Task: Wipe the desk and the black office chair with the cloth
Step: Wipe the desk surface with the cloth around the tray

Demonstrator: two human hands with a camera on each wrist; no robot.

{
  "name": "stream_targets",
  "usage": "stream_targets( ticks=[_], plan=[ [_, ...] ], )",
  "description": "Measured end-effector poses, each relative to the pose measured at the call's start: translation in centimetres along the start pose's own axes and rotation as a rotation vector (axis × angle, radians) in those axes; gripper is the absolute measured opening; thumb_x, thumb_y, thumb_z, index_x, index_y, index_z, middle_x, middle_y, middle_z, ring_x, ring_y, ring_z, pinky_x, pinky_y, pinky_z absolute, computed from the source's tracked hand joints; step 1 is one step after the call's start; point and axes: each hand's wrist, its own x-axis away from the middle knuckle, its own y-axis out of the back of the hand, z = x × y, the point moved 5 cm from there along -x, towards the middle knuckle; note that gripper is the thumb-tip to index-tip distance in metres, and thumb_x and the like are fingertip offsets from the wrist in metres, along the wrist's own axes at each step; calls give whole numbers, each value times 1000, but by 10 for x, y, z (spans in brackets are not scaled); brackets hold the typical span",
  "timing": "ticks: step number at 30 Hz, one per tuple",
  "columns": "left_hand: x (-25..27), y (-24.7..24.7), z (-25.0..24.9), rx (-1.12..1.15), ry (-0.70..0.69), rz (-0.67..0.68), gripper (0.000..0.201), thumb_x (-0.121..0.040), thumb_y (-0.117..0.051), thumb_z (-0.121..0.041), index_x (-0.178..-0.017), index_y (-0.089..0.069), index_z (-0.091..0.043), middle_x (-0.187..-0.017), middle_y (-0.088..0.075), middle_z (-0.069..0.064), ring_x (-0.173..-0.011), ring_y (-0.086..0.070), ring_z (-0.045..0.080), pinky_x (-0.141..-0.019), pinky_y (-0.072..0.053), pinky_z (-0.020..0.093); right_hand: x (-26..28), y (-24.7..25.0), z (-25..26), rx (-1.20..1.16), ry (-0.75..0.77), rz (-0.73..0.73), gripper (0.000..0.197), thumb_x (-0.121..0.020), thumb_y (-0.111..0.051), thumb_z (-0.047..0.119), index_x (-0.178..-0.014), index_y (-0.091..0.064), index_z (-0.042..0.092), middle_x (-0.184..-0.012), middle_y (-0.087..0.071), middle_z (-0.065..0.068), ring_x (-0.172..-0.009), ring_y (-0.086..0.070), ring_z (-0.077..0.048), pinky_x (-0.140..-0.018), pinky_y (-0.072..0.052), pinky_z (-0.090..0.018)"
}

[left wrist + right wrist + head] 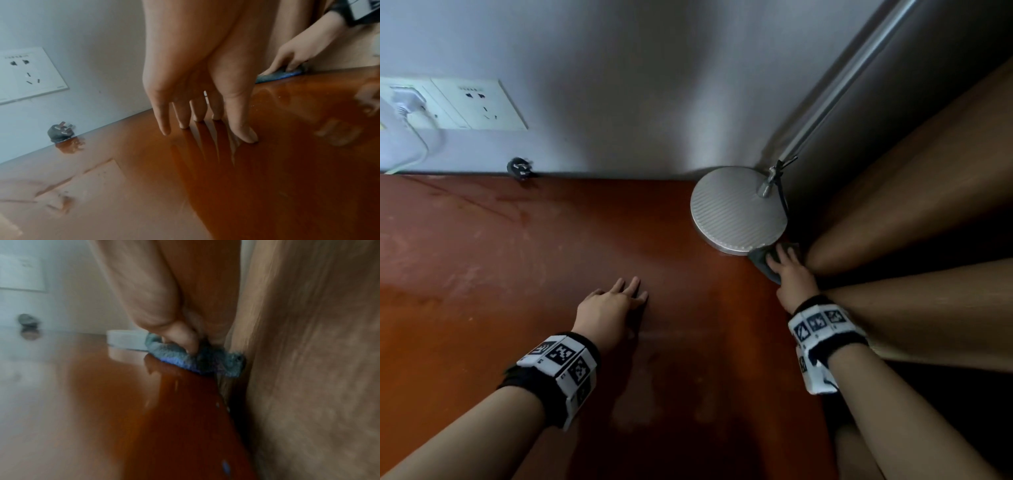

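The reddish-brown desk (517, 274) fills the head view. My right hand (786, 262) presses a crumpled grey-blue cloth (761, 257) onto the desk's far right corner. That corner lies between the lamp base and the wooden side panel. In the right wrist view the cloth (205, 360) is bunched under my right hand (180, 335) and touches the panel. My left hand (626, 291) rests flat on the desk's middle, fingers straight, holding nothing; the left wrist view shows its fingertips (246, 136) on the glossy top. The black office chair is out of view.
A round silver lamp base (738, 210) with a slanted pole (842, 89) stands in the back right corner. Wooden panels (928, 171) wall the right side. A loose black plug (519, 168) lies by the wall. Wall sockets (479, 102) hold a white charger (407, 99).
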Motion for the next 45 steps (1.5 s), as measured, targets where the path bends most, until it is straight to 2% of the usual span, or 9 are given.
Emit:
stream_targets(
  ticks=[8,14,18,21,26,31,35,40,45],
  plan=[
    [4,0,-1,10,7,-18,71,-93,-54,-27,-151,-14,-32,-160,2,-7,-147,-6,14,-116,-22,34,29,-19,-2,-17,9,-14,80,-84,-44,-11,-150,-12,19,-159,2,-1,-146,3,-23,-118,-15,-30],
    [8,-1,-4,21,25,-16,70,-94,-52,-22,-151,-13,-31,-160,4,-6,-147,-4,15,-116,-22,35,-12,15,-7,12,-120,38,66,-90,-48,0,-149,-23,18,-159,0,-4,-140,-22,-30,-112,-30,-35],
    [8,-1,-3,31,30,-5,73,-94,-54,-21,-152,-10,-31,-160,6,-6,-147,-2,15,-117,-20,36,25,-10,-3,123,-8,35,79,-87,-51,1,-150,-8,19,-159,4,-3,-145,-5,-31,-117,-19,-30],
    [8,-2,-3,29,25,8,73,-95,-52,-19,-152,-9,-30,-160,7,-5,-147,-1,16,-117,-19,38,24,-14,-6,56,-8,58,81,-85,-48,-6,-150,-9,19,-159,4,-1,-146,0,-28,-116,-17,-30],
    [12,-5,-4,27,31,14,73,-95,-50,-24,-152,-5,-28,-160,7,-4,-147,-2,17,-118,-17,38,-10,22,-1,-33,-110,43,59,-91,-47,-2,-146,-28,7,-158,-11,-8,-138,-27,-34,-111,-28,-37],
    [16,-15,0,41,17,10,77,-93,-53,-29,-152,-3,-29,-159,9,-5,-147,-1,15,-118,-16,38,28,-6,17,175,12,114,76,-88,-49,0,-150,-10,20,-159,4,-4,-145,-6,-32,-115,-24,-34],
    [14,-18,0,50,24,-11,76,-94,-53,-21,-152,-4,-28,-160,8,-4,-147,-1,16,-118,-15,38,50,-34,67,130,203,172,82,-84,-44,-9,-151,-7,21,-158,10,2,-146,8,-26,-116,-19,-29],
    [16,-21,2,47,27,-1,76,-94,-52,-19,-152,-3,-28,-160,9,-4,-147,-2,15,-118,-14,38,5,-20,95,195,155,199,80,-88,-46,-4,-151,-1,17,-158,11,-3,-146,3,-29,-114,-23,-38],
    [20,-26,3,42,24,-22,73,-95,-49,-18,-152,-5,-26,-160,7,-3,-147,-2,16,-118,-12,39,30,-39,117,341,196,170,79,-92,-45,3,-149,8,10,-156,17,-10,-144,9,-37,-119,-13,-40]
  ],
)
